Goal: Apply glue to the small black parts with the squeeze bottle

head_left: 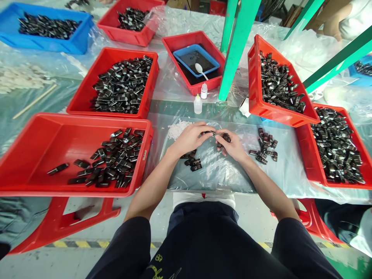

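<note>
Over the middle of the plastic-covered table, my two hands almost meet. My left hand is closed, pinching a small dark glossy part between thumb and fingers. Fingers curled, my right hand grips another dark glossy part, its tips close to the left fingertips. Beside my left hand lies a heap of small white pieces. Below that wrist is a small group of dark parts, partly hidden by the arm. More loose dark parts lie right of my right hand.
A red bin with dark parts stands at left, another red bin behind it. Two red bins overlap at right. Two small bottles stand ahead, before a red tray holding a blue tray and white spoon. A green post rises beyond.
</note>
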### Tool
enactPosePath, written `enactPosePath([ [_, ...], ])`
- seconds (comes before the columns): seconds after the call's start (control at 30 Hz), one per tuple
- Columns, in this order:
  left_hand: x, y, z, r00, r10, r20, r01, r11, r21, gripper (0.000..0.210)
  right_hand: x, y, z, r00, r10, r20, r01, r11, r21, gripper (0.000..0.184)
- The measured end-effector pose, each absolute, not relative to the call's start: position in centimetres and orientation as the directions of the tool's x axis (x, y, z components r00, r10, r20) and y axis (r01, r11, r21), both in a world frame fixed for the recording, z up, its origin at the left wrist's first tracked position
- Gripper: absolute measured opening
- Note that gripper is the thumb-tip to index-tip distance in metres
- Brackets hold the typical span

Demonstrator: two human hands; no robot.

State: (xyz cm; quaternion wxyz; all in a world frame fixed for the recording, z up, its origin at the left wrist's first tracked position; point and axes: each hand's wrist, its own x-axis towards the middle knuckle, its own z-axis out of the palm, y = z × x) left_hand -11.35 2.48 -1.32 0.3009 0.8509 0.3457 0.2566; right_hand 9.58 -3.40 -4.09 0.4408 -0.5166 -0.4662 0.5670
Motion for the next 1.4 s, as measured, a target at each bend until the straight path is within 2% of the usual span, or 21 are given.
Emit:
enactPosePath([
  [0.17,-10.8,2.6,-2.4,0.598,0.771,0.218,0.416,-0.531,0.738,0.036,9.7,-3.2,-4.5,-0.044,0.999,-0.028,0.154,-0.021,-0.988,0.042],
  [0.33,-10.5,2.8,-2.9,0.606,0.757,0.245,0.37,-0.541,0.756,0.028,10.2,-3.1,-5.0,-0.044,0.999,0.015,0.223,0.024,-0.975,0.044],
  [0.47,-10.3,2.7,-3.0,0.654,0.71,0.261,0.362,-0.596,0.716,0.034,10.5,-3.1,-5.7,-0.077,0.996,0.047,0.275,0.067,-0.959,0.045],
  [0.6,-10.6,3.0,-3.0,0.567,0.789,0.237,0.447,-0.537,0.715,0.033,10.7,-2.8,-5.8,-0.046,0.997,0.056,0.332,0.068,-0.941,0.047],
  [0.7,-10.8,3.4,-3.0,0.549,0.814,0.189,0.565,-0.528,0.634,0.026,10.9,-2.6,-5.5,0.015,0.998,0.061,0.346,0.052,-0.937,0.048],
  [0.8,-10.5,3.4,-3.0,0.584,0.808,0.07,0.677,-0.533,0.508,0.022,11.0,-2.5,-5.3,0.038,0.997,0.061,0.338,0.044,-0.94,0.048],
  [0.97,-9.7,2.9,-3.0,0.609,0.792,-0.03,0.734,-0.55,0.398,0.024,10.9,-2.6,-5.1,0.025,0.997,0.069,0.342,0.056,-0.938,0.044],
  [1.3,-9.8,2.9,-3.5,0.597,0.802,-0.026,0.706,-0.51,0.492,0.018,10.8,-2.7,-5.4,0.006,0.998,0.068,0.343,0.062,-0.937,0.04],
  [1.4,-10.2,3.2,-3.4,0.539,0.841,0.05,0.639,-0.447,0.626,0.011,10.8,-2.8,-5.4,-0.001,0.998,0.062,0.338,0.059,-0.939,0.042],
])
